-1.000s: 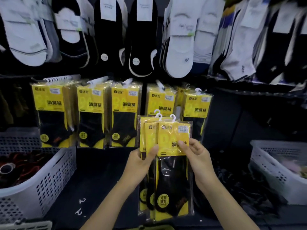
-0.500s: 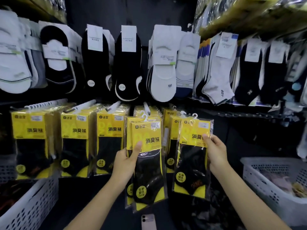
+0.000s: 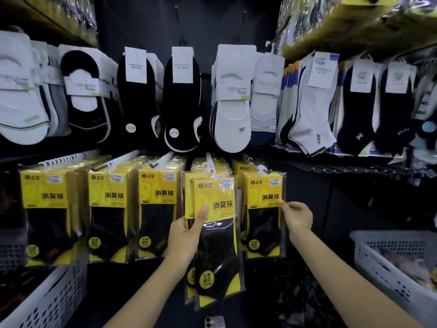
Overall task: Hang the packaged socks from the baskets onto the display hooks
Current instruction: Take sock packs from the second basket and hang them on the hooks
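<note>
Before racks (image 3: 331, 167), left fingers (image 3: 202, 213) pinch two packs (image 3: 218, 247); right fingers (image 3: 283, 204) pinch hung pack (image 3: 263, 223).

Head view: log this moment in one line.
left hand: holds stack of sock packs | right hand: pinches edge of single sock pack at row's right end | hung: cannot tell
</note>
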A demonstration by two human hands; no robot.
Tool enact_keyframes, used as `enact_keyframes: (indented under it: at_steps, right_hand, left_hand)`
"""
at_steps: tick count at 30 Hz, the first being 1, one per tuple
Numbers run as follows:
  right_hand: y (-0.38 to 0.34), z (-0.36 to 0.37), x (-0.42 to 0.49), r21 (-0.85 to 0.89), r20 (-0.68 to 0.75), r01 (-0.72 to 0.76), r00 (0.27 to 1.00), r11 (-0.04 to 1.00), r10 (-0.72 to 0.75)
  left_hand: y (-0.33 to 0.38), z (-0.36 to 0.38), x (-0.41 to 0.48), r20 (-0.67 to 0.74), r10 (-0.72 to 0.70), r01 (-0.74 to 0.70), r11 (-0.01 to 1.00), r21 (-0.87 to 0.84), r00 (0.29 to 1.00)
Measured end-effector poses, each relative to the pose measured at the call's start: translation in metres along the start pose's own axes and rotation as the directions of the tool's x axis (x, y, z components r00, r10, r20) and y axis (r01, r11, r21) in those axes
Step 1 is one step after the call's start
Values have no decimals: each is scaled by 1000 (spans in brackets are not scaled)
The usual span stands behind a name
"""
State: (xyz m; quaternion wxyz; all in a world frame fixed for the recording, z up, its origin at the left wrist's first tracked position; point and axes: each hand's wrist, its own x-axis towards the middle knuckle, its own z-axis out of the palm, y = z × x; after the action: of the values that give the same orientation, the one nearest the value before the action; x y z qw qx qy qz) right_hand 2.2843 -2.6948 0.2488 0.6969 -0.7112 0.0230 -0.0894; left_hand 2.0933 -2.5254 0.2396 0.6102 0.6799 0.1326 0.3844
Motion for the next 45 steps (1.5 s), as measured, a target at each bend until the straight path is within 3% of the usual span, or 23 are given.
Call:
enact_keyframes:
  at_steps: [3, 6, 9, 12, 15, 19, 24, 30, 36, 41, 45]
  right_hand:
    - [4, -8, -9, -2, -16, -35, 999, 999, 35]
    - [-1, -11, -36, 112, 232, -10, 973, 994, -17]
    - [-11, -12, -70, 135, 511, 11, 856, 991, -79]
    - [-10, -12, -87, 168, 582, 1, 807, 986, -100]
    - [-6, -15, -88, 225, 543, -28, 834, 974, -101]
    - [-7, -24, -72, 240, 398, -53, 916, 969, -49]
    - [-23, -34, -42, 258, 253, 5, 965, 966, -72]
    - [-37, -21, -27, 191, 327, 151, 922, 970, -208]
    - [-34, -10, -12, 124, 394, 186, 892, 975, -220]
    - [-16, -8, 0, -58, 125, 160, 981, 985, -151]
    - [-5, -15, -11, -64, 6, 170, 985, 983, -170]
  left_hand:
    - [0, 6, -2, -57, -69, 73, 994, 77, 996]
    - [-2, 18, -5, -50, -76, 79, 995, 61, 996]
    - [-6, 31, -9, 0, -30, 30, 999, 31, 1000]
    - [-11, 41, -14, 85, -40, 43, 999, -24, 996]
    - [-13, 43, -19, 113, -41, 46, 998, -42, 993]
    - [-12, 32, -13, -58, -84, 89, 990, 105, 995]
    - [-9, 12, -4, -113, 0, 18, 987, 159, 994]
    - [-9, 5, -1, -73, 30, -16, 982, 186, 997]
    - [-9, 9, 1, -26, 45, -39, 979, 201, 999]
    - [-7, 20, 1, 0, 26, -26, 983, 182, 1000]
    - [-7, 29, 0, -3, 21, -20, 988, 155, 1000]
